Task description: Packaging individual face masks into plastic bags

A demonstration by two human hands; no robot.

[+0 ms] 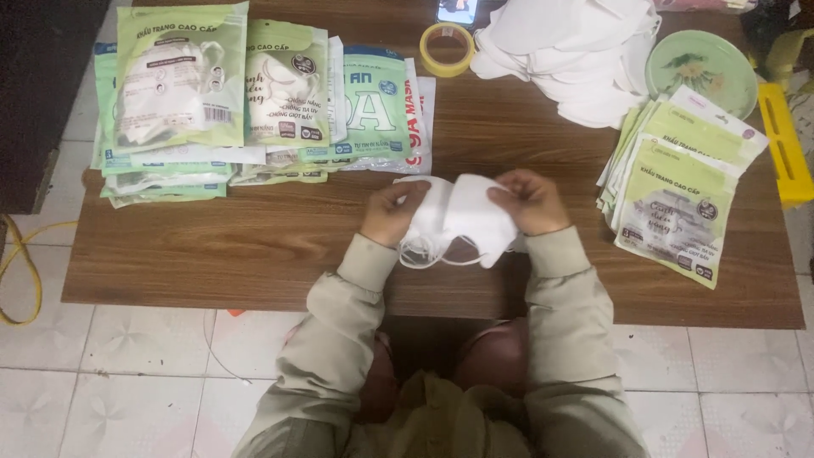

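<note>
Both my hands hold a small bundle of white face masks (458, 216) over the near middle of a low wooden table (254, 254). My left hand (392, 212) grips the bundle's left side, and my right hand (530, 200) pinches its upper right edge. Thin white ear loops hang from the underside of the masks. Both sleeves are beige.
Stacks of filled green-and-white mask packets (220, 93) lie at the far left. A pile of flat green packets (678, 187) sits at the right. A heap of loose white masks (568, 55), a yellow tape roll (447, 48), a green plate (702, 69) and a phone (456, 10) lie at the back.
</note>
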